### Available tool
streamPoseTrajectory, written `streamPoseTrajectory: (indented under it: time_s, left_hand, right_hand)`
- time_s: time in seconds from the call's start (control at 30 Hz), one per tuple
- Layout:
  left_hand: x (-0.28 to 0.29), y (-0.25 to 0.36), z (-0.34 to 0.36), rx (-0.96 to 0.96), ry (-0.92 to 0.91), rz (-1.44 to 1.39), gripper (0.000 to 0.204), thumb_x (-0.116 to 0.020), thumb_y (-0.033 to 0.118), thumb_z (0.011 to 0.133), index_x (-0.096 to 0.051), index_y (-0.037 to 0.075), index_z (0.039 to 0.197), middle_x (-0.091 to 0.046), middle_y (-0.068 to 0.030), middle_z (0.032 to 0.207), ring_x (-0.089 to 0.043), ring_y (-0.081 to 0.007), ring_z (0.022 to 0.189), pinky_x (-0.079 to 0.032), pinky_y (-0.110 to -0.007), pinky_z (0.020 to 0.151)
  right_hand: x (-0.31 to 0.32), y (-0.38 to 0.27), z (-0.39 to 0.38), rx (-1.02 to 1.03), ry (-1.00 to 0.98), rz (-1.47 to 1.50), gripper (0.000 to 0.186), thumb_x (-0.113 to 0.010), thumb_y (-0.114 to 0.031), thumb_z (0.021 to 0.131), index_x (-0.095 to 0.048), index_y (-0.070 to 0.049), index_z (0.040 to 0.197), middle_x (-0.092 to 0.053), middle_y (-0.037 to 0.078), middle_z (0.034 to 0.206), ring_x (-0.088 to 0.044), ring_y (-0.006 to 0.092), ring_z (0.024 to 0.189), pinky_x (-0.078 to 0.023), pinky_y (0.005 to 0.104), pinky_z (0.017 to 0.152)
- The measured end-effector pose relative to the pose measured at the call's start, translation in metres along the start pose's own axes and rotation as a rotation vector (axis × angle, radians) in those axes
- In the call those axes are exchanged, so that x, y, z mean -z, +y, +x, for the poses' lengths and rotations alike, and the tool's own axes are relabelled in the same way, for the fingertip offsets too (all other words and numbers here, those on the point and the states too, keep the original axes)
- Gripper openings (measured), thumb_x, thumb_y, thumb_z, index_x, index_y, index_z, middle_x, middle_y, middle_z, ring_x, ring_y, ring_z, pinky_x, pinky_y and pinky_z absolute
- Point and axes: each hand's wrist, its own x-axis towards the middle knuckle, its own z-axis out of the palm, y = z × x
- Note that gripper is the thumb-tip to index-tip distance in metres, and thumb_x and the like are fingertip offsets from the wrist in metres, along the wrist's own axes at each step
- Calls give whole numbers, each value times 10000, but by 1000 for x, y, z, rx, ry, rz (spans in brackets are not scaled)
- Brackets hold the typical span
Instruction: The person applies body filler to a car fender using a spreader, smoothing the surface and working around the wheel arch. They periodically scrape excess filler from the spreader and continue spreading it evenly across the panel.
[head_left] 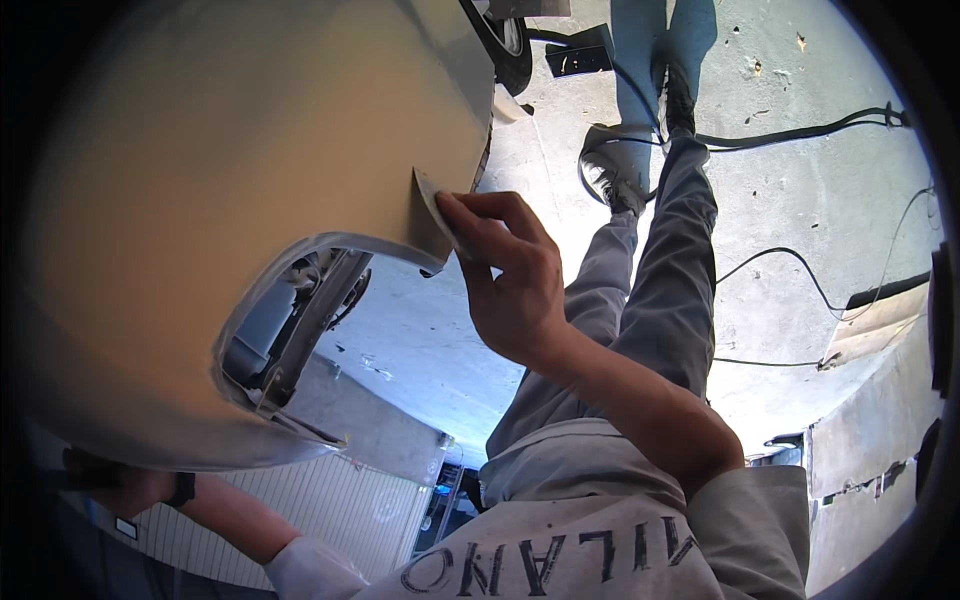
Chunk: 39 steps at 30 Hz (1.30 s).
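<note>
A large cream-coloured car body panel (pixel 250 140) with a smooth, curved face fills the left half of the view. My right hand (pixel 515 275) pinches a thin, flat, greyish piece like a filler spreader (pixel 432 205) between thumb and fingers. The piece stands tilted, one edge against the panel near its right border, just above a rounded cut-out (pixel 335 240). At the lower left, below the panel's bottom edge, my left hand (pixel 140 487) is in deep shadow near the rim. Its fingers seem closed round something dark that I cannot make out.
Inside the cut-out, dark metal parts (pixel 320 325) show. A wheel (pixel 510 50) stands past the panel's top. Black cables (pixel 800 135) cross the concrete floor (pixel 770 220) beside my feet. A flat tan sheet (pixel 875 325) lies at the right. Ribbed white cladding (pixel 320 510) runs along the bottom.
</note>
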Motion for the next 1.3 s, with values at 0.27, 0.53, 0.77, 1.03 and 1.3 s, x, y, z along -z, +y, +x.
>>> streamPoseTrajectory:
  time_s: [0.27,0.53,0.77,1.03,1.3]
  left_hand:
    - [-4,3,6,249,-68,-492,363,-467,293,1092,-615,-37,1119,-632,-125,749,-603,-152,695,-473,-317,810]
    - [-34,6,-2,-14,193,356,440,-339,311,1109,-544,-78,1097,-605,-128,743,-566,-150,656,-471,-318,712]
    - [-26,4,-4,-95,246,419,400,-438,265,1098,-550,-111,1176,-584,-108,731,-520,-146,596,-449,-314,669]
    - [-11,-1,-5,-381,8,605,383,-697,250,990,-618,-75,1177,-723,-151,912,-699,-161,780,-519,-255,765]
    - [3,-6,1,23,93,-92,375,-545,270,1069,-595,-81,1193,-669,-131,781,-642,-161,711,-509,-305,755]
  right_hand:
    - [2,-21,-41,58,-54,33,544,-728,107,749,-712,-72,1262,-666,117,1165,-679,305,1026,-606,398,828]
    - [41,32,55,-195,14,-94,281,-582,-55,982,-735,-64,1217,-727,169,1126,-730,327,958,-554,377,857]
    - [23,28,63,-198,-28,-45,297,-582,-58,987,-740,-114,1232,-710,141,1158,-713,310,1004,-548,369,865]
    - [15,-10,10,-152,-115,83,440,-636,123,855,-724,-66,1243,-681,144,1140,-709,310,1005,-593,375,834]
    - [18,-23,-23,-63,-149,155,415,-676,116,847,-726,-48,1225,-684,144,1111,-711,291,910,-589,363,762]
